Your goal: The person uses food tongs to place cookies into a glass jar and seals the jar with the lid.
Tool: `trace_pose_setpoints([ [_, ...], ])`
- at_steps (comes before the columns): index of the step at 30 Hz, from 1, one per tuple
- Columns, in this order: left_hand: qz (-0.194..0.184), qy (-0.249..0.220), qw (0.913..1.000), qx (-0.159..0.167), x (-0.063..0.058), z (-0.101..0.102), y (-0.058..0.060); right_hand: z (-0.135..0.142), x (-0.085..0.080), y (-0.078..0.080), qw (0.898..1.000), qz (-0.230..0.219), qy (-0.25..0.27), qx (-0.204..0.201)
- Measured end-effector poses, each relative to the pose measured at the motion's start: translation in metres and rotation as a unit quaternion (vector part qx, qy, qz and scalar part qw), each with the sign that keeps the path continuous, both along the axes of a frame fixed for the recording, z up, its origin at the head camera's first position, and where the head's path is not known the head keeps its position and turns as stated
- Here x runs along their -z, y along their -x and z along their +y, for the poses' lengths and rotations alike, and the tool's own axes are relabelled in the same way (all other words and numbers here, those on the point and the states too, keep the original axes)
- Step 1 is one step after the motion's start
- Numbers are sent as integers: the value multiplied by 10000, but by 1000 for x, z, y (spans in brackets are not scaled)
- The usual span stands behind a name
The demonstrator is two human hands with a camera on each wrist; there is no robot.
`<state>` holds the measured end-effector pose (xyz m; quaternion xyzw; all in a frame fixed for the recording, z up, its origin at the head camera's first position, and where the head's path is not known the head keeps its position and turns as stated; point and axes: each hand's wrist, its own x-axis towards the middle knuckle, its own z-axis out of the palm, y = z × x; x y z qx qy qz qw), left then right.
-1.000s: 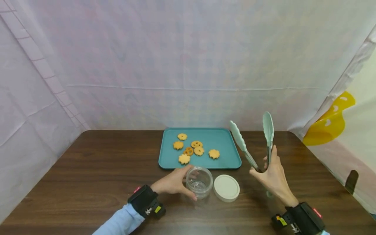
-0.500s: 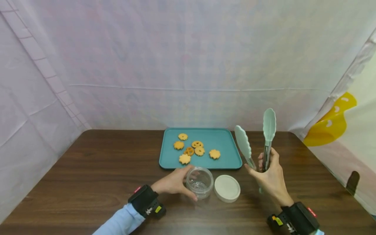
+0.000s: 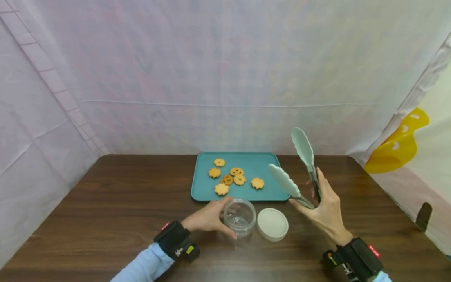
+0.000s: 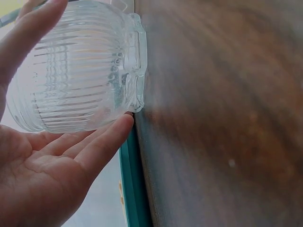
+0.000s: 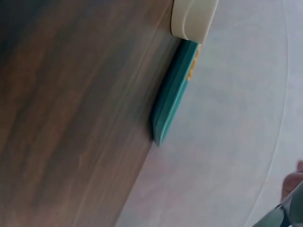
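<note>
A clear ribbed glass jar (image 3: 239, 218) stands upright on the table, with no lid on it. My left hand (image 3: 208, 217) holds it from the left; the left wrist view shows the thumb on one side of the jar (image 4: 75, 71) and the fingers along the other. Raised at the right, my right hand (image 3: 325, 211) grips a pair of tongs (image 3: 303, 149) with pale green scalloped heads and metal arms. The tongs' heads are spread apart and point up and left, nothing between them. In the right wrist view only a fingertip and part of the tongs show at the lower right.
Just right of the jar lies a round off-white lid (image 3: 272, 224). Behind it a teal tray (image 3: 271, 162) bears several cookies (image 3: 221, 189) and pretzel-shaped biscuits (image 3: 227, 180). White cloth (image 3: 225, 78) hangs behind the table, with a yellow shape (image 3: 396, 145) at the right.
My right hand has moved slightly left and turned the tongs, so their heads lean further left, nearer the tray. The left hand and the jar have stayed put.
</note>
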<state>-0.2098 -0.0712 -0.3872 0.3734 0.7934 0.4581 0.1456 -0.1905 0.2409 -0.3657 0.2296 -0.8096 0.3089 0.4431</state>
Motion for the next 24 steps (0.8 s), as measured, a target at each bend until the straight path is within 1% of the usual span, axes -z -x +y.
trace_pose_setpoints([
  [4, -49, -19, 10000, 3, -1, 0, -1, -3, -2, -2, 9984, -452, -346, 64],
  [5, -52, -19, 10000, 7, -2, 0, -1, -3, -1, -2, 9978, -494, -437, 95],
  [6, -51, -26, 10000, 9, -2, 0, -1, -3, -1, -2, 9970, -548, -528, 148],
  [9, -29, -30, 10000, 1, -2, 1, -2, -1, -1, -1, 9922, -900, -768, 400],
  [11, -16, -30, 10000, -8, -1, 1, -1, 1, -2, 0, 9864, -1173, -991, 593],
  [15, 12, 5, 10000, -15, 0, 1, 0, 8, -9, 5, 9692, -1698, -1539, 903],
  [17, -8, 17, 10000, -11, 0, 1, 1, 12, -12, 9, 9609, -1922, -1754, 947],
  [20, -24, 6, 10000, -13, 0, 1, 0, 17, -15, 15, 9502, -2260, -1932, 932],
  [24, -59, -27, 10000, 11, -1, 1, 0, 21, -13, 22, 9389, -2609, -2084, 836],
])
